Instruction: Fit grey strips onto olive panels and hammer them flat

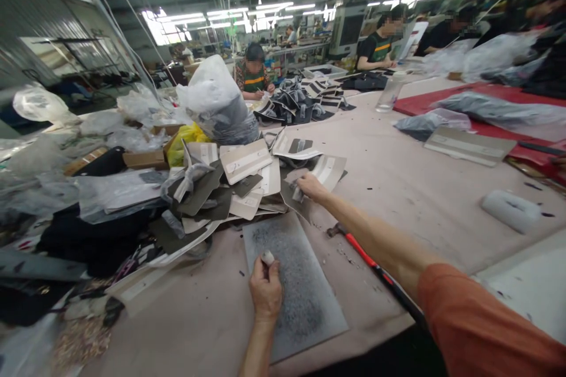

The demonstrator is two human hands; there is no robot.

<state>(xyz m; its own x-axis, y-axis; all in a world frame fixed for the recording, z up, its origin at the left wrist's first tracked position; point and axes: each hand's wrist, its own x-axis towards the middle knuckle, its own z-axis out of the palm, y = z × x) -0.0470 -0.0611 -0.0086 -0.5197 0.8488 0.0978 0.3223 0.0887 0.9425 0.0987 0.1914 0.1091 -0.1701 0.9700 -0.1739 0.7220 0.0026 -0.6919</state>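
The grip of the left hand [266, 294] pinches a small pale cylinder [267, 257] over the speckled board [305, 283] on the counter [375, 159], with a red-handled hammer [360, 249] to the right. Farther off, the right hand [313, 186] touches a grey panel [301, 207] at the right of the panel pile [245, 162], its grip too obscured to tell. Beyond, a co-worker [254, 76] sits behind another heap [287, 100].
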